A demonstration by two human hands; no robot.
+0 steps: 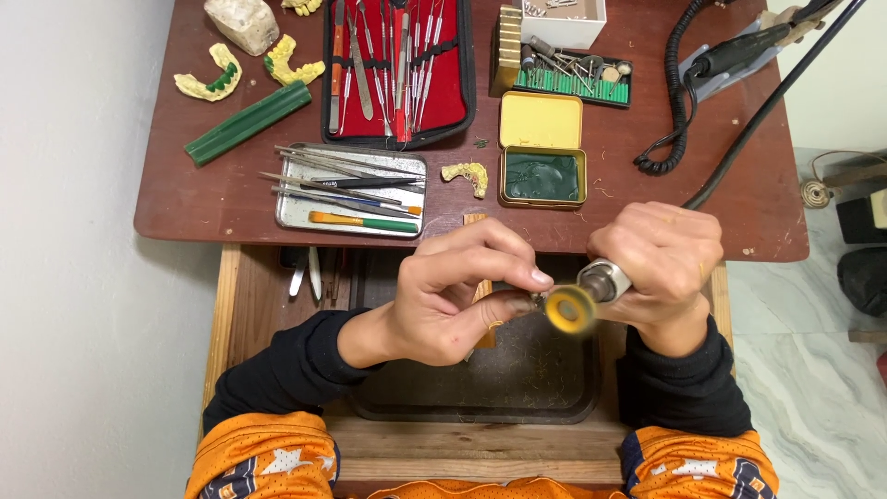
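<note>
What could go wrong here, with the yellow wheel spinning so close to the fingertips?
The blurred yellow polishing wheel on the handpiece in the right hand sits right against the left hand, so it might graze a fingertip. The small piece pinched there, mostly hidden, could be flung into the dark tray below. The cable might snag the bench tools.

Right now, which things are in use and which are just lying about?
In use:
left hand pinching a small piece
right hand gripping the handpiece
yellow wheel
dark tray below

Lying about:
red tool case
metal tray of tools
green tin
bur block
green bar
yellow casts
</note>
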